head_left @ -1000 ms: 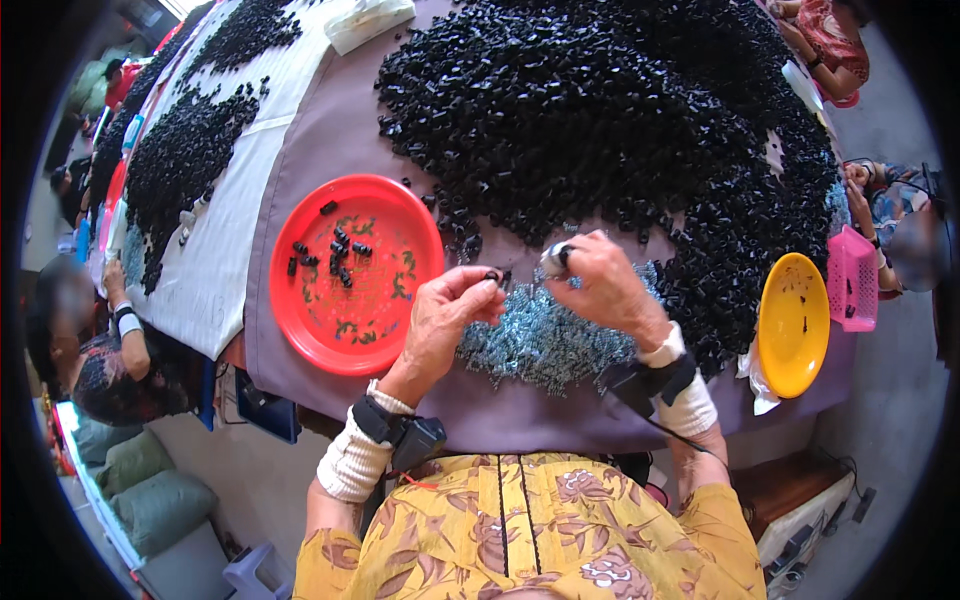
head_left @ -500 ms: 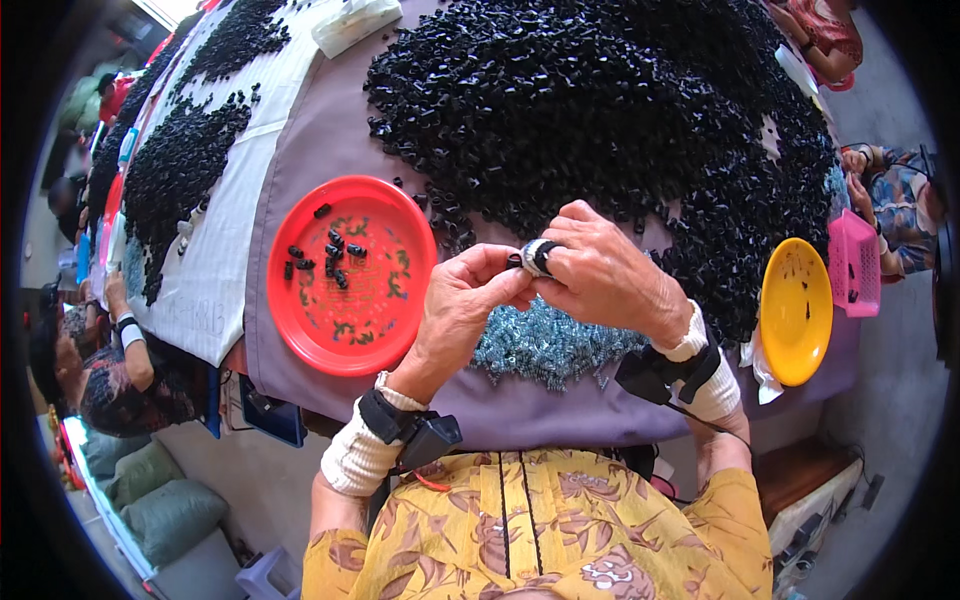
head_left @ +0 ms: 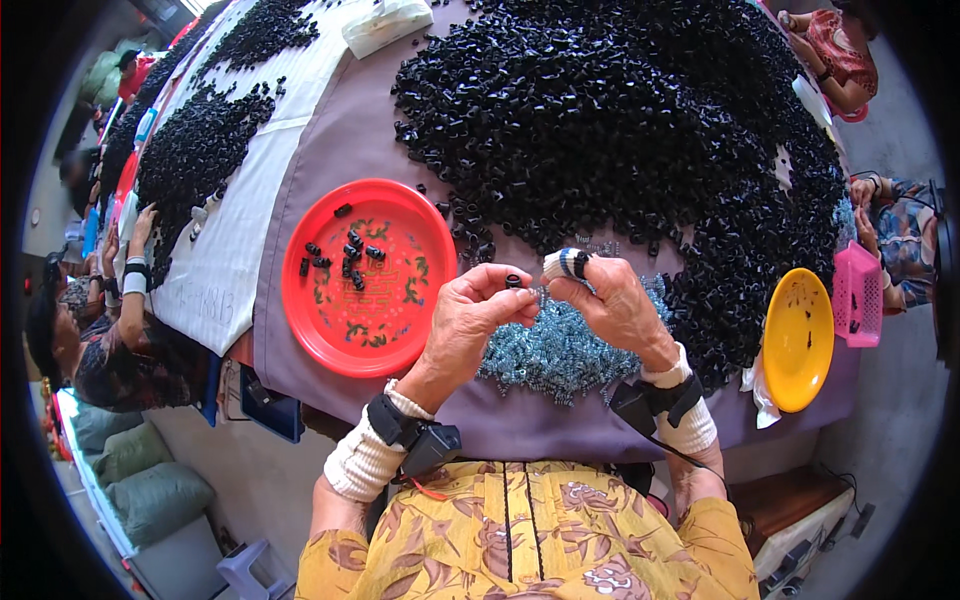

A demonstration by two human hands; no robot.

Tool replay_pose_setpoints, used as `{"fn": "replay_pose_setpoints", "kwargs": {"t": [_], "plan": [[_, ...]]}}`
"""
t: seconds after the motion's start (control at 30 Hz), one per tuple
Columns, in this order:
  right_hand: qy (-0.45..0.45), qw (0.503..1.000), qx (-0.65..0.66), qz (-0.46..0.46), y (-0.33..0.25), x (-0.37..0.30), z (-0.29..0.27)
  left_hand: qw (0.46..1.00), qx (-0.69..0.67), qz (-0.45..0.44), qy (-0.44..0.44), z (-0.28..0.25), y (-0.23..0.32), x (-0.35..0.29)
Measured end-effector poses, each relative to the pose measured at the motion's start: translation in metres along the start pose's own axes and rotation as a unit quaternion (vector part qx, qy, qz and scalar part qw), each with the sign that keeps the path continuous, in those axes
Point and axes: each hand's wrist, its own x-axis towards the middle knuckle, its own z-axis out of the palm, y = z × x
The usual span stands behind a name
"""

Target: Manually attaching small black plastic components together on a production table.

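Observation:
My left hand [head_left: 468,312] pinches a small hollow black plastic part [head_left: 514,282] between thumb and fingertips, its round end facing up. Close beside it, my right hand [head_left: 612,305] is closed, with thumb and fingers curled in. A striped cloth cover [head_left: 566,263] wraps one of its fingers; what its fingertips hold is too small to make out. Beneath both hands lies a heap of tiny pale-blue metal coils [head_left: 560,350] that look like springs. Left of my hands, a red plate [head_left: 420,325] with a printed pattern holds several black pieces [head_left: 354,262].
A large heap of black parts [head_left: 620,120] covers the far side of the purple cloth [head_left: 320,150]. To the right are a yellow plate [head_left: 795,350] and a pink basket [head_left: 858,290]. Other people's hands [head_left: 143,232] work at the left and right table edges.
My hands have come slightly apart, the right one moving right and down. The black part now shows upright in my left fingertips. The whole view has shifted slightly.

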Motion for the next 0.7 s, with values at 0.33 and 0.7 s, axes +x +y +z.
{"fn": "replay_pose_setpoints", "kwargs": {"t": [0.33, 0.7], "plan": [[0.063, 0.996, -0.002, -0.055, -0.012, 0.000, 0.003, 0.998, 0.051, 0.028, 0.010, 0.002, 0.000, -0.001], [0.067, 0.976, -0.093, -0.184, -0.002, 0.006, 0.009, 0.987, 0.155, 0.048, -0.004, 0.003, -0.002, -0.005]]}}
